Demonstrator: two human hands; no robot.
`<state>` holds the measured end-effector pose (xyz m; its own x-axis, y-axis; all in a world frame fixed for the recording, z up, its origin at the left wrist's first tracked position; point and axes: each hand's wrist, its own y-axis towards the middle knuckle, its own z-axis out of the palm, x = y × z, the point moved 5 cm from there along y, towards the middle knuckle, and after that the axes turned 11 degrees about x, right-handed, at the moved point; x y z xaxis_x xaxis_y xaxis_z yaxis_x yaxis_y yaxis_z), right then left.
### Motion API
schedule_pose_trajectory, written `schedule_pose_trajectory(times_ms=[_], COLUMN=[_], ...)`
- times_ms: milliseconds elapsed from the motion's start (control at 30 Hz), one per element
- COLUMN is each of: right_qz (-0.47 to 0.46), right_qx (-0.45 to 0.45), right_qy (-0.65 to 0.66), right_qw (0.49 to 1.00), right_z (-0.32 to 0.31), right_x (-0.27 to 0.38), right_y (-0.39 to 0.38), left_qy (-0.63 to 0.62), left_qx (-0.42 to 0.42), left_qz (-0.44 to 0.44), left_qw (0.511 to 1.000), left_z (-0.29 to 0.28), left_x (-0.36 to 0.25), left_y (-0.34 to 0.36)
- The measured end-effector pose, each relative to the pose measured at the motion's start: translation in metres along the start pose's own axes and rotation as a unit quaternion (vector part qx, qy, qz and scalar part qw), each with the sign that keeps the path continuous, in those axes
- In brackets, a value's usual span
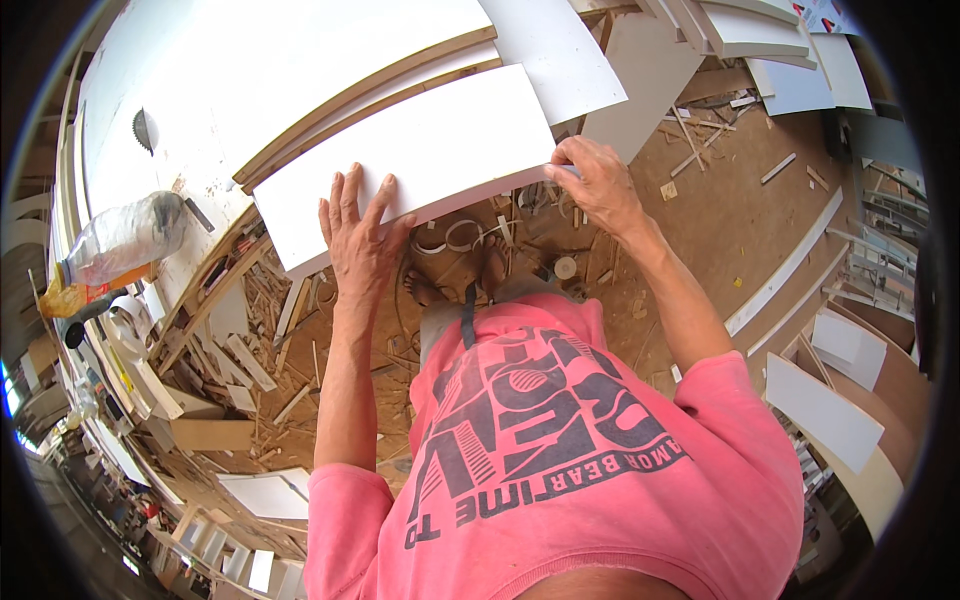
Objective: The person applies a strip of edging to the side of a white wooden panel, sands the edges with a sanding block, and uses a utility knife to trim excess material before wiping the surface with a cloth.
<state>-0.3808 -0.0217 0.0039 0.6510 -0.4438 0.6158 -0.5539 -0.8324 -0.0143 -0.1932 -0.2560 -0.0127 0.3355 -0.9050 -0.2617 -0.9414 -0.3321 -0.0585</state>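
A long white board (430, 140) lies slantwise at the front of a white worktable, its near edge facing me. My left hand (362, 225) rests on its left half, fingers spread over the top and thumb by the near edge. At the board's right end, my right hand (595, 185) is closed, with thumb and bent fingers gripping the near corner. Whether a thin strip is also pinched there, I cannot tell. Behind the board run wooden-edged panels (370, 85), close alongside it.
A circular saw blade (141, 130) lies on the white tabletop (200, 90). A clear plastic bottle (130, 240) is at the table's left edge. Wood offcuts (240, 360) litter the floor below. Several white panels (825, 410) stand at the right; more boards (740, 30) are stacked at the far right.
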Motion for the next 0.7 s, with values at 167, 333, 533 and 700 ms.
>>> schedule_pose_trajectory(times_ms=[167, 333, 533, 700], right_qz=[0.009, 0.048, 0.018, 0.028], right_qx=[0.009, 0.008, -0.002, -0.100], right_qy=[0.008, 0.022, 0.010, -0.109], right_qw=[1.000, 0.999, 1.000, 0.989], right_z=[0.000, -0.007, -0.014, -0.024], right_x=[-0.002, -0.015, -0.026, -0.038], right_y=[0.000, -0.005, -0.008, -0.016], left_qy=[-0.002, -0.002, -0.004, -0.012], left_qx=[0.004, 0.004, -0.001, -0.017], left_qz=[-0.001, 0.001, 0.011, 0.023], left_qw=[1.000, 1.000, 1.000, 1.000], left_z=[-0.001, 0.000, 0.001, 0.005], left_x=[0.000, -0.001, -0.002, 0.007], left_y=[0.000, 0.000, 0.001, 0.000])
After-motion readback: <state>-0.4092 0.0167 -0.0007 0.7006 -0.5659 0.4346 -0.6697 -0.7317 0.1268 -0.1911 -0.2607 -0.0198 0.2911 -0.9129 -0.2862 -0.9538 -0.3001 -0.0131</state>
